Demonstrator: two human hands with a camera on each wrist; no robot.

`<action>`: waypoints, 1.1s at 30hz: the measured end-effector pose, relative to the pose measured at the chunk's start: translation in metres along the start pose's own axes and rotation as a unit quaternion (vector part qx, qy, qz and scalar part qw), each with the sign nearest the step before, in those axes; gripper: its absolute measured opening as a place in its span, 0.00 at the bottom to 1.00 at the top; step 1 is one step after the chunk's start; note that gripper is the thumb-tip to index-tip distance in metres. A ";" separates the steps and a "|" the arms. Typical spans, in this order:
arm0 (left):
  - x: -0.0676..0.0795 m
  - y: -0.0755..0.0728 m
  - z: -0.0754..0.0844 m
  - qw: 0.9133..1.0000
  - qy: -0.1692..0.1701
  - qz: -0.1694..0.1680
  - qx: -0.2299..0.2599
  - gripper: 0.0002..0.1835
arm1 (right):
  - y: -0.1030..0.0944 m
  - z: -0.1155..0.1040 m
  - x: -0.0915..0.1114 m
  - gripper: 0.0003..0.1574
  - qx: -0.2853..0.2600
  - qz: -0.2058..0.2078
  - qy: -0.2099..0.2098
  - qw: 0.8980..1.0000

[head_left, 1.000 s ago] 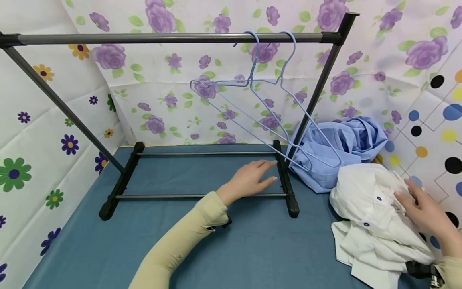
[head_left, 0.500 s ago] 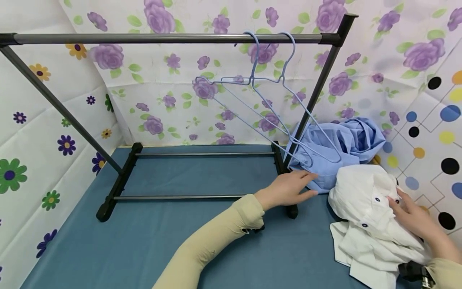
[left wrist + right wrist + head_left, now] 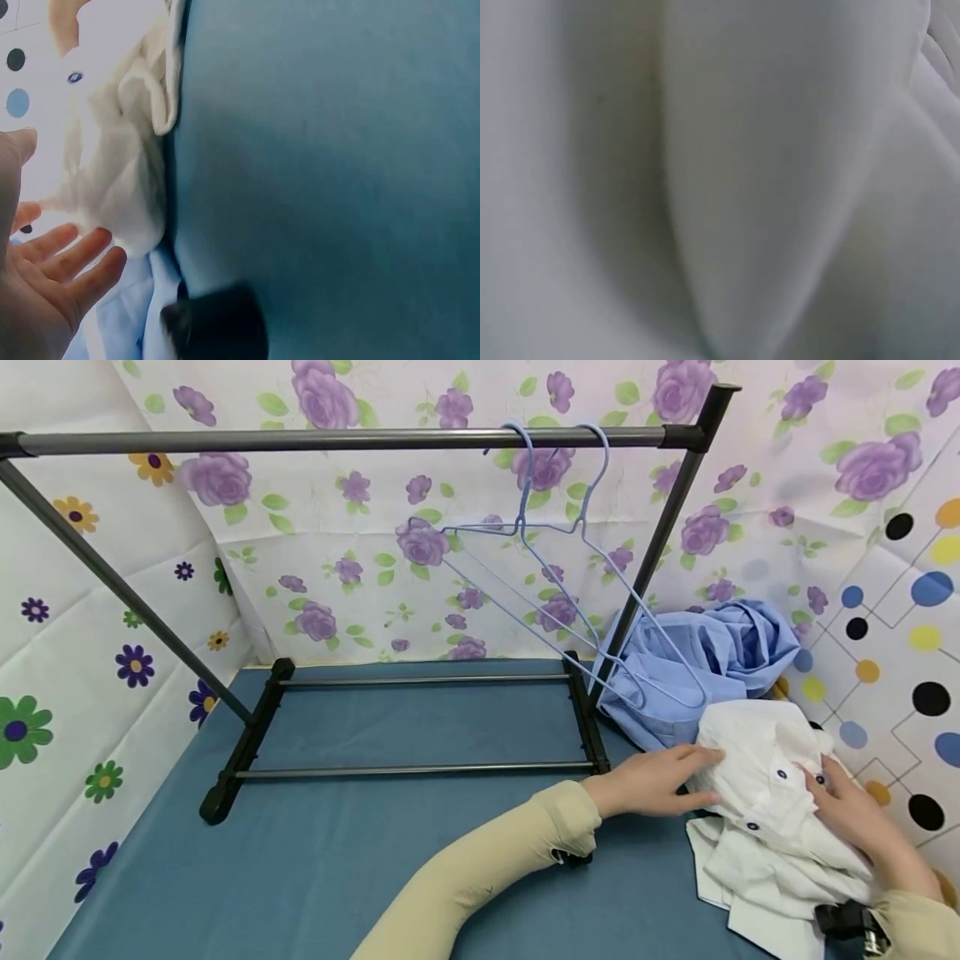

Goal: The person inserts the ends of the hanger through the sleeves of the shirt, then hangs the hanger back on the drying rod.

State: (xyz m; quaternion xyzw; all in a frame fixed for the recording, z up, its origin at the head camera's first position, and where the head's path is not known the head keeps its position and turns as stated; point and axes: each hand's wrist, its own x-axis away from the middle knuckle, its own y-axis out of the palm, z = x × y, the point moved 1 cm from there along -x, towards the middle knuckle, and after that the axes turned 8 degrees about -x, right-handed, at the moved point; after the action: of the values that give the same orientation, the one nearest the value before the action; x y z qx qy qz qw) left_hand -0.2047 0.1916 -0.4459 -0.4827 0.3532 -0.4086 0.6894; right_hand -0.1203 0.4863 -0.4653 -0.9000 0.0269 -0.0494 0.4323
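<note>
A crumpled white button-up shirt (image 3: 780, 843) with dark buttons lies in a heap at the right of the head view. My left hand (image 3: 656, 781) has come up to its left side, fingers extended and thumb apart; the left wrist view shows the same hand (image 3: 56, 281) spread beside the white cloth (image 3: 120, 180), gripping nothing. On the shirt's right side rests my right hand (image 3: 858, 818), its thumb and fingers against the fabric with no clear grip. Blurred white cloth (image 3: 772, 180) fills the right wrist view, where the hand itself is hidden.
Behind the white shirt lies a crumpled blue garment (image 3: 697, 668). Two blue wire hangers (image 3: 521, 527) hang near the right end of the rack's top bar (image 3: 337, 441). The rack's black feet (image 3: 240, 752) stand on a blue-green cloth surface (image 3: 300, 877). Patterned sheets (image 3: 360, 577) surround it.
My left hand has travelled right from over the rack's base, past its right foot, to the white shirt. The right hand has shifted slightly left on the shirt.
</note>
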 end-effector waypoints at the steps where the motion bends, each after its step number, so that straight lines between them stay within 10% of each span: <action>1: -0.001 0.003 0.003 1.000 -0.004 -0.004 0.001 0.37 | 0.001 0.000 0.001 0.43 0.003 0.000 0.005 1.000; 12: -0.010 0.025 0.020 0.995 -0.011 -0.093 0.032 0.59 | 0.005 0.000 0.012 0.49 -0.059 -0.066 0.047 0.995; 22: -0.004 0.032 0.017 0.996 -0.057 -0.064 0.019 0.59 | 0.007 -0.018 0.006 0.55 -0.098 -0.140 0.059 0.983; 33: 0.005 0.029 0.017 0.998 -0.044 -0.035 0.042 0.53 | 0.013 -0.038 0.014 0.45 0.006 -0.111 0.011 0.994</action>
State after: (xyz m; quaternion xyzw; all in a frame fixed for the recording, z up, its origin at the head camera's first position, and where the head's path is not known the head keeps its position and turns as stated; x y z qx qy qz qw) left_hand -0.1815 0.1994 -0.4692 -0.4830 0.2883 -0.4249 0.7093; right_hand -0.1105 0.4472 -0.4508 -0.8942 -0.0691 -0.1073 0.4292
